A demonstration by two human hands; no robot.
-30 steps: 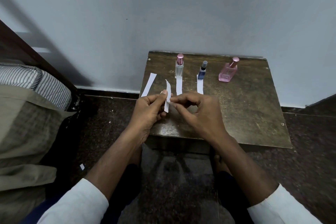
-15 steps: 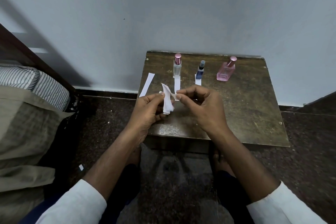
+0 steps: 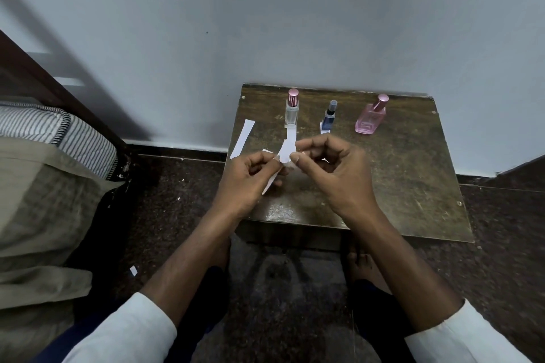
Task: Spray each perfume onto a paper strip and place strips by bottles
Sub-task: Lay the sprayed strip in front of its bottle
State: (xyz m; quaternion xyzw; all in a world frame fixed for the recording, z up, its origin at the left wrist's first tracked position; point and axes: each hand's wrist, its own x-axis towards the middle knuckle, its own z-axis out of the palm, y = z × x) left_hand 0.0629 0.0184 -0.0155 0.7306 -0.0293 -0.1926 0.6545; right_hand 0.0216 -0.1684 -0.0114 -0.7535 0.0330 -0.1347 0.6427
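A person sits before a small brown tabletop (image 3: 413,174) set against a pale wall. Going left to right from the clear bottle (image 3: 292,110): a loose strip (image 3: 243,138) lies well left of it, near the tabletop's left edge. A second strip (image 3: 291,136) lies just in front of the clear bottle. To its right stands a blue bottle (image 3: 328,119) with a strip end (image 3: 322,127) showing beside its base, then a pink bottle (image 3: 370,118) with no strip by it.

In front of the clear bottle, both hands work one bent strip (image 3: 283,156). The left hand (image 3: 250,177) pinches its lower part; the right hand (image 3: 330,168) pinches its upper part with curled fingers.

The step in hand seems to be readying a strip, likely for the pink bottle. Next would be freeing one hand to lift that bottle and spray.
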